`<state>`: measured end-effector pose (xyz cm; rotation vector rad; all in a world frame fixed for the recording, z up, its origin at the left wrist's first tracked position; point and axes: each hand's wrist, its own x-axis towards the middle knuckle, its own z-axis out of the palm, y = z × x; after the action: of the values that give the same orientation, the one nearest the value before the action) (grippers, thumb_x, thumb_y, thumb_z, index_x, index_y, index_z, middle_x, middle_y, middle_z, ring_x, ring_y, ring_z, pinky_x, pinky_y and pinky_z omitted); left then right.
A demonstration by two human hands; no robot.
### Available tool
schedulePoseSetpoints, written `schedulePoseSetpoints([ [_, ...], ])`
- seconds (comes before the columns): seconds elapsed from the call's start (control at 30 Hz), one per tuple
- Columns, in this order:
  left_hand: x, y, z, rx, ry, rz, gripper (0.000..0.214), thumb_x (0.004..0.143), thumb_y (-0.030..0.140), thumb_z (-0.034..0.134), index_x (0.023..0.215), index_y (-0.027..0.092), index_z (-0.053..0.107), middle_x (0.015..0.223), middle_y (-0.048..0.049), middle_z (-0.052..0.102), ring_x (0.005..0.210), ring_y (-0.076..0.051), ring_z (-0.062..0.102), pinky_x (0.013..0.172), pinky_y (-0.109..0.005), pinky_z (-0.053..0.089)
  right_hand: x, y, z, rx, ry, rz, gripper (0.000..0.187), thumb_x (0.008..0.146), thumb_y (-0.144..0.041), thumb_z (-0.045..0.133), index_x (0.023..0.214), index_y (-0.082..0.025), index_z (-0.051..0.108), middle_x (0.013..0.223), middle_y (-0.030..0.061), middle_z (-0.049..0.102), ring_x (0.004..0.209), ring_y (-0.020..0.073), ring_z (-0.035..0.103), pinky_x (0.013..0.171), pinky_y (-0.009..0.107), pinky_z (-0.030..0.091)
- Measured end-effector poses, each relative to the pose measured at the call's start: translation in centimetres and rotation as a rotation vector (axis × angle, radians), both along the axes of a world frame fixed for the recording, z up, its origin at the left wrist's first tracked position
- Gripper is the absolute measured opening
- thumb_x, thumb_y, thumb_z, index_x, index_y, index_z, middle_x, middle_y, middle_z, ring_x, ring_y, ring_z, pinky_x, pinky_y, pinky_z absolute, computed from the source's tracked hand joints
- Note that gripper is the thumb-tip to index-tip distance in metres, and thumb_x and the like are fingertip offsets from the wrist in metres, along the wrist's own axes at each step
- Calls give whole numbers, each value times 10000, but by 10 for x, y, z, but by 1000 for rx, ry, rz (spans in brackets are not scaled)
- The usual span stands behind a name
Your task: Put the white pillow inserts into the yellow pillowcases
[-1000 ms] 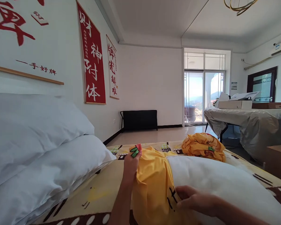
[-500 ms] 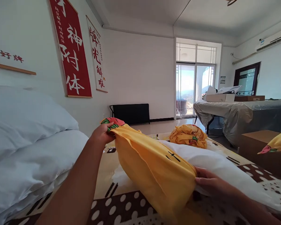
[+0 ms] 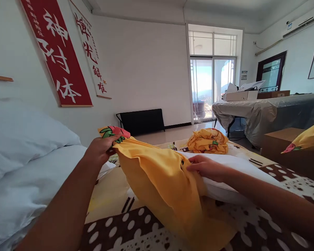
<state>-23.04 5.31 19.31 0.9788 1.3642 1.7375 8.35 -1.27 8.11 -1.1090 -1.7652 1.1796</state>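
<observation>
Patterned blanket [image 3: 107, 200] under everything. Yellow pillowcase [image 3: 162, 181] drapes over its middle: my left hand [image 3: 101, 146], arm outstretched, clamps the raised end, presumably to spread the cloth. My right hand [image 3: 208, 167], palm down, pinches it beside the white pillow [image 3: 246, 164]. Orange bundle [image 3: 208, 141] near far edge.

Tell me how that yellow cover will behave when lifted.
The yellow cover will probably flop, since it sags in loose folds. It is likely light for its size, looking like thin cloth. It may drag against the white pillow, which it appears to overlap.
</observation>
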Motion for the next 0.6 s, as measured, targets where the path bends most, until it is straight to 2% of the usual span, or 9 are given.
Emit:
schedulePoseSetpoints([
  [0.07, 5, -5, 6, -21, -6, 42, 161, 704, 115, 719, 692, 135, 560, 613, 18, 593, 538, -117, 541, 514, -241, 434, -10, 28, 9, -24, -61, -60, 159, 779, -289, 581, 785, -146, 650, 780, 45, 684, 657, 142, 613, 570, 223, 464],
  [0.13, 8, -6, 6, -44, -31, 93, 162, 720, 104, 702, 702, 143, 546, 617, 26, 586, 553, -112, 541, 558, -256, 443, -8, 54, 7, -15, -184, -178, 167, 812, -270, 556, 736, -133, 614, 683, 15, 645, 590, 101, 560, 530, 193, 413],
  [0.23, 9, -2, -2, -71, -87, 153, 180, 731, 103, 697, 723, 142, 522, 630, 25, 572, 587, -112, 540, 617, -279, 441, 15, 78, -3, 29, -315, -328, 249, 820, -297, 573, 634, -134, 548, 554, -13, 547, 521, 82, 470, 481, 197, 337],
  [0.3, 10, 4, -7, -66, -132, 145, 182, 744, 120, 694, 727, 137, 513, 646, 17, 568, 616, -119, 548, 649, -299, 447, 35, 81, -7, 73, -387, -386, 273, 804, -322, 598, 607, -145, 530, 535, -12, 517, 512, 94, 448, 478, 218, 325],
  [0.37, 14, 8, -7, -27, -179, 119, 183, 746, 123, 694, 735, 131, 511, 676, 11, 571, 651, -126, 565, 678, -321, 466, 47, 73, -6, 148, -456, -422, 249, 792, -321, 608, 622, -151, 544, 578, 12, 545, 555, 125, 479, 515, 245, 351],
  [0.43, 20, 10, -2, 37, -218, 109, 185, 737, 108, 697, 754, 125, 513, 724, 8, 576, 691, -128, 582, 712, -337, 489, 47, 52, -5, 286, -514, -456, 152, 794, -280, 594, 715, -151, 588, 727, 61, 613, 704, 182, 540, 623, 286, 397],
  [0.47, 24, 11, 1, 63, -232, 115, 192, 730, 103, 702, 765, 122, 514, 749, 6, 577, 711, -131, 588, 732, -352, 497, 41, 38, -6, 376, -533, -476, 104, 805, -252, 570, 804, -155, 607, 850, 88, 637, 823, 215, 550, 707, 315, 407],
  [0.53, 34, 10, 10, 95, -246, 136, 211, 712, 91, 713, 779, 118, 515, 785, 0, 577, 747, -142, 593, 780, -393, 498, 23, 4, -15, 612, -567, -501, 163, 848, -220, 490, 958, -181, 603, 1048, 112, 621, 1007, 252, 510, 848, 369, 379],
  [0.6, 45, 8, 17, 106, -248, 155, 233, 694, 76, 720, 789, 118, 512, 806, -3, 576, 773, -150, 591, 830, -439, 480, -2, -29, -33, 866, -627, -460, 201, 892, -250, 410, 883, -194, 603, 941, 105, 636, 927, 244, 535, 825, 377, 390],
])
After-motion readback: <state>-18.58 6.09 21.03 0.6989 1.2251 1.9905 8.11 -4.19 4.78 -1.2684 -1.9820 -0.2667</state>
